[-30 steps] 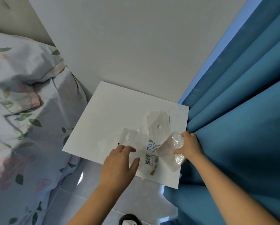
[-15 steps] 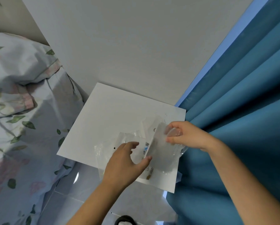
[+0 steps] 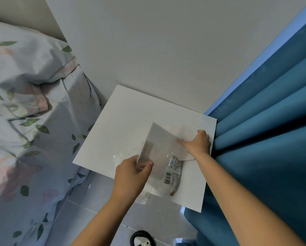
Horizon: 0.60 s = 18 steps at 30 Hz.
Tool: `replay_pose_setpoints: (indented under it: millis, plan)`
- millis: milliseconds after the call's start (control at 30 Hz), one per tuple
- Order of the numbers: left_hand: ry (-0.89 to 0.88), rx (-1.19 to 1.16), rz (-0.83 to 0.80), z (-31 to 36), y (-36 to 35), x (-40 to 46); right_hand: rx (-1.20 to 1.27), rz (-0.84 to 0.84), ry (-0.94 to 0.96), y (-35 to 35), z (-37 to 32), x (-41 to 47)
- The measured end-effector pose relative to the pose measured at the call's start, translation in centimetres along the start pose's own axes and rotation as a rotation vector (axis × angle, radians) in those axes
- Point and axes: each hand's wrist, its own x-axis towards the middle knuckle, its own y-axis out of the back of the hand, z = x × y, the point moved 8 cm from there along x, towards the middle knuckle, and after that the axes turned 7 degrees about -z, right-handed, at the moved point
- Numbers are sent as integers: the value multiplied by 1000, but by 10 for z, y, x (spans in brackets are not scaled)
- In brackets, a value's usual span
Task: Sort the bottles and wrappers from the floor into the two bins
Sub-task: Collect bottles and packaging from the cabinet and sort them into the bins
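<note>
Wrappers lie in a small pile on a white board (image 3: pixel 131 125). The board sits flat over the pale tile floor (image 3: pixel 88 212), pushed up to the grey wall (image 3: pixel 157 50).

The person's left hand (image 3: pixel 132 173) pinches a see-through wrapper (image 3: pixel 159 144) by its lower corner, thumb on one side and fingers on the other. This wrapper is lifted up and tilted, so it stands over the rest of the pile.

The right hand (image 3: pixel 196 144) is at the far right side of the board. Its fingers curl down onto a thin flat sheet (image 3: pixel 184 135) there, and its fingertips touch the edge of the lifted wrapper too. I cannot tell if it really grips the sheet or only presses on it.

Under the lifted wrapper lies a printed wrapper (image 3: pixel 173 173) with a barcode, flat on the board. One more crinkly clear piece (image 3: pixel 118 157) shows just beside the left hand.

A blue curtain (image 3: pixel 264 139) hangs on the right, touching the board's edge. A flowery bedsheet (image 3: pixel 29 112) fills the left side. A black and white thing (image 3: pixel 142 239) sits on the floor near the bottom, cut off, so I cannot tell what it is.
</note>
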Motion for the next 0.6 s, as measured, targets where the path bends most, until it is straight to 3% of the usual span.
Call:
replay_pose_setpoints:
  millis: [300, 433, 600]
  plan:
    - [41, -56, 35, -14, 14, 3, -154, 43, -30, -13, 13, 14]
    - [42, -87, 32, -22, 20, 0, -184, -17, -69, -11, 20, 19]
    - [65, -163, 64, -38, 35, -3, 14, -37, 126, -1, -6, 13]
